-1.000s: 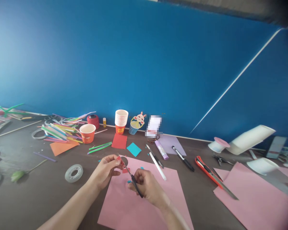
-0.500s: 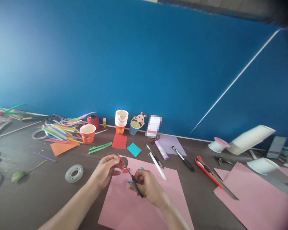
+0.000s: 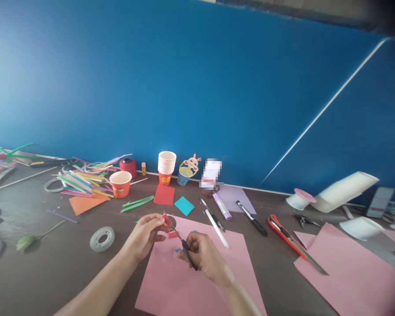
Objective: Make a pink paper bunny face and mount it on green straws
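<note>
Between the thumb and fingers of my left hand point(image 3: 149, 233) is a small piece of red paper point(image 3: 166, 220). My right hand point(image 3: 204, 254) grips black-handled scissors point(image 3: 188, 253), whose blades point up and left at the red piece. Both hands are above a large pink sheet point(image 3: 197, 287). A red scrap point(image 3: 173, 235) lies on that sheet below the blades, and tiny blue bits lie near it. Beyond the hands are a red paper square point(image 3: 164, 194) and a blue paper square point(image 3: 184, 206).
Left of my hands lie a tape roll point(image 3: 102, 239), a paper cup point(image 3: 120, 184) and colourful straws point(image 3: 79, 181). A cup stack point(image 3: 166, 167) stands by the wall. A white marker point(image 3: 216, 229), a glue stick point(image 3: 222, 206) and a utility knife point(image 3: 296, 243) with exposed blade lie right.
Very little differs. The scissors in my right hand have tilted slightly against the red piece, which my left hand keeps pinched in nearly the same spot.
</note>
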Demonstrator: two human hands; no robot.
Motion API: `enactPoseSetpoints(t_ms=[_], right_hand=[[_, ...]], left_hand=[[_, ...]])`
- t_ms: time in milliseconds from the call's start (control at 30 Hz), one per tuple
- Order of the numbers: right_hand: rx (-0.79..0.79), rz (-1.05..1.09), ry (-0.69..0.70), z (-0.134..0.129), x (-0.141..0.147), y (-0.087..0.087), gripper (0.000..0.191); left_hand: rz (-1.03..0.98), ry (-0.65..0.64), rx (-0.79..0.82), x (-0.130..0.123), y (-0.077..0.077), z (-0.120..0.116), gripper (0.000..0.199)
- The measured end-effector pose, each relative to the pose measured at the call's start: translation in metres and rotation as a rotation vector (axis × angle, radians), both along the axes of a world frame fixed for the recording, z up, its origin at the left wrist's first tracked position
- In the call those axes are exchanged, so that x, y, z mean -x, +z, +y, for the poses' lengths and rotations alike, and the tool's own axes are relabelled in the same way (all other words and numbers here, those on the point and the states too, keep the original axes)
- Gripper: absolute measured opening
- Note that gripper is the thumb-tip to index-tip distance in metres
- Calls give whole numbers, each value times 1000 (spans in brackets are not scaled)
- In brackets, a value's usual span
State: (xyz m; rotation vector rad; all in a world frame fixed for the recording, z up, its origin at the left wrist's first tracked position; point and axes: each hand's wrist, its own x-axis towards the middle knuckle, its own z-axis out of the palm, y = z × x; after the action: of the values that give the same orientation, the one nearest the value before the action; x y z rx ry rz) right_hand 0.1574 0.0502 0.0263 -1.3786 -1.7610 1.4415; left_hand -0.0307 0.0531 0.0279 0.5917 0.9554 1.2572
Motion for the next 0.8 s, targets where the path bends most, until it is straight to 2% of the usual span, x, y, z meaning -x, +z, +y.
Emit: enactPoseSetpoints(t_ms=[800], right_hand=[[37, 10, 12, -2, 0, 5, 36]], left_hand=[[69, 6, -37, 1, -1, 0, 12]])
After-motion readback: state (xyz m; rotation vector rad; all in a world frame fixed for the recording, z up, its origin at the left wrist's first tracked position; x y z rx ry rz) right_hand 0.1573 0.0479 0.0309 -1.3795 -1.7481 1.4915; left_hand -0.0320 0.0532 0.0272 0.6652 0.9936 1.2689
